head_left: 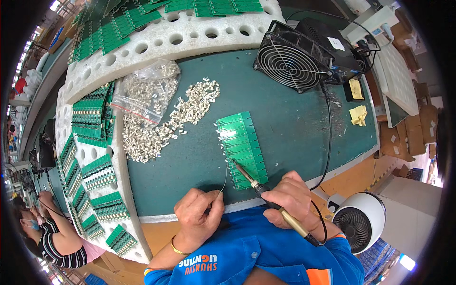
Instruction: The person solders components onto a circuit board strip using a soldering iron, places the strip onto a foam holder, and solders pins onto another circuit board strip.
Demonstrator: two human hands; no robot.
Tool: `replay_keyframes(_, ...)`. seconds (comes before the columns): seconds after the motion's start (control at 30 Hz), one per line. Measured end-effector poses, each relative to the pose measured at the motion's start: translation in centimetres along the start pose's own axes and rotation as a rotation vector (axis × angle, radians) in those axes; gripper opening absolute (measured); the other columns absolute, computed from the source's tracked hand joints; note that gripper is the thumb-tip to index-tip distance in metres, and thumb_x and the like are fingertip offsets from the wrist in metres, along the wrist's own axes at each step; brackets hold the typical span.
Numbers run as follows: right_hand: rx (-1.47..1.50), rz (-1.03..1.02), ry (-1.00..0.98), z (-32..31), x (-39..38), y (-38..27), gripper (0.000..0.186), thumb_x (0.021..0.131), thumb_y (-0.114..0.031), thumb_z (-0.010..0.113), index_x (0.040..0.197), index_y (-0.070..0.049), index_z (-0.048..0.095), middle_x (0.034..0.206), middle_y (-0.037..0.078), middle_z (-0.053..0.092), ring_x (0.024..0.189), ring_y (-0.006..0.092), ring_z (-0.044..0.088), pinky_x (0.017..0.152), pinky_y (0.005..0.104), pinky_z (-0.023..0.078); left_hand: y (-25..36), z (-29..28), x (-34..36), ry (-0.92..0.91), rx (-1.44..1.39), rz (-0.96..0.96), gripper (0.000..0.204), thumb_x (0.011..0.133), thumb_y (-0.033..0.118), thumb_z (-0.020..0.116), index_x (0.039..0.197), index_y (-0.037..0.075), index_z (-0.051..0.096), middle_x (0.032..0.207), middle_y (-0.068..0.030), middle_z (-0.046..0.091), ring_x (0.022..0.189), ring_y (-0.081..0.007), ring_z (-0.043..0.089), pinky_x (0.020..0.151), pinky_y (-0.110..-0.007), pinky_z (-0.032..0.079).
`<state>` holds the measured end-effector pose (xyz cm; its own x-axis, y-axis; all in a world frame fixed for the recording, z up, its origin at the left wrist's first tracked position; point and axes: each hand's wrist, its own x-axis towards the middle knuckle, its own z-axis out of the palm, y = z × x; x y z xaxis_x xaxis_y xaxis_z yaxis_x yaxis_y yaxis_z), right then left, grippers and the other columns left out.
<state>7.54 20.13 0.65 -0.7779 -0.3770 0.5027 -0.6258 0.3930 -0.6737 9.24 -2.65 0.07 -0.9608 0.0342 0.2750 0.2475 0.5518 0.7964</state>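
Far left: white foam trays (124, 176) with round holes, carrying rows of small green circuit boards (99, 172); a second foam tray (190, 38) runs along the back of the bench, likewise loaded. A co-worker in a striped top (59, 244) sits at lower left, apart from the work.

Left of centre: clear plastic bag (147, 92) of small metal connectors, lying on the dark green mat (294, 128); beside it a loose heap of the same connectors (164, 126), spread toward the middle.

Left hand (198, 213): fingers closed in a pinch on a thin solder wire (225, 178), thumb against forefinger. The wire curves up to the left edge of the board panel. Wrist wears a gold bangle (176, 249); forearm enters from the lower edge, hand resting at the bench's front edge.

Centre: green board panel (243, 149), a strip of joined boards lying flat on the mat, slanted, just ahead of both hands.

Right hand (292, 199): fingers wrapped shut around the handle of a soldering iron (270, 204), held like a pen. The tip points up-left and meets the panel near its lower left edge, close to the wire's end. Its black cable (327, 137) runs from the rear of the handle. Blue sleeve (342, 259) with orange trim.

Right: black square extraction fan (304, 57) at the back; yellow sponge pieces (358, 115) near the mat's right edge; white round fan (361, 228) below the bench at lower right.
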Motion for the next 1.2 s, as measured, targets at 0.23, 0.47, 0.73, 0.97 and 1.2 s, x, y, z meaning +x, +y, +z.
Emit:
replay_keyframes(0.23, 0.001, 0.01, -0.007, 0.42, 0.06, 0.19, 0.035, 0.095, -0.037, 0.065, 0.107, -0.004, 0.061, 0.068, 0.005, 0.059, 0.057, 0.0212, 0.055, 0.06, 0.0366, 0.043, -0.1, 0.29, 0.09, 0.036, -0.064, -0.071, 0.008, 0.077, -0.005, 0.074, 0.081, 0.001, 0.07, 0.064, -0.0033, 0.055, 0.051, -0.0102, 0.045, 0.046, -0.026, 0.033)
replay_keyframes(0.47, -0.001, 0.005, 0.01, 0.72, 0.03, 0.29, 0.035, 0.095, -0.037, 0.065, 0.108, -0.005, 0.061, 0.067, 0.004, 0.058, 0.056, 0.0212, 0.055, 0.059, 0.0361, 0.042, 0.04, 0.15, 0.18, 0.047, -0.132, -0.173, 0.006, 0.081, -0.002, 0.074, 0.081, 0.001, 0.069, 0.066, -0.0015, 0.053, 0.053, -0.0072, 0.041, 0.047, -0.023, 0.031)
replay_keyframes(0.73, -0.03, -0.001, 0.008, 0.84, -0.23, 0.21, 0.036, 0.095, -0.039, 0.064, 0.108, -0.006, 0.061, 0.066, 0.004, 0.057, 0.055, 0.021, 0.054, 0.059, 0.0356, 0.042, -0.16, 0.15, 0.03, 0.078, -0.152, -0.192, 0.007, 0.083, 0.0, 0.074, 0.081, 0.001, 0.067, 0.067, -0.0004, 0.051, 0.055, -0.006, 0.039, 0.049, -0.022, 0.029)
replay_keyframes(0.97, -0.037, 0.007, 0.017, 0.9, -0.23, 0.12, 0.035, 0.095, -0.039, 0.064, 0.107, -0.006, 0.061, 0.066, 0.003, 0.057, 0.055, 0.0208, 0.054, 0.059, 0.0356, 0.042, -0.22, 0.26, -0.03, 0.087, -0.155, -0.196, 0.008, 0.083, 0.001, 0.075, 0.081, 0.001, 0.067, 0.067, -0.0008, 0.051, 0.055, -0.0066, 0.039, 0.049, -0.023, 0.029)
replay_keyframes(1.2, -0.092, -0.018, 0.003, 0.04, -0.21, -0.22, 0.033, 0.088, -0.033, 0.073, 0.103, -0.006, 0.064, 0.068, 0.002, 0.059, 0.056, 0.0195, 0.056, 0.059, 0.0337, 0.041, -0.32, 0.15, -0.16, 0.09, -0.141, -0.197, 0.008, 0.083, 0.002, 0.074, 0.081, 0.001, 0.067, 0.067, -0.0008, 0.052, 0.055, -0.0064, 0.04, 0.049, -0.023, 0.029)
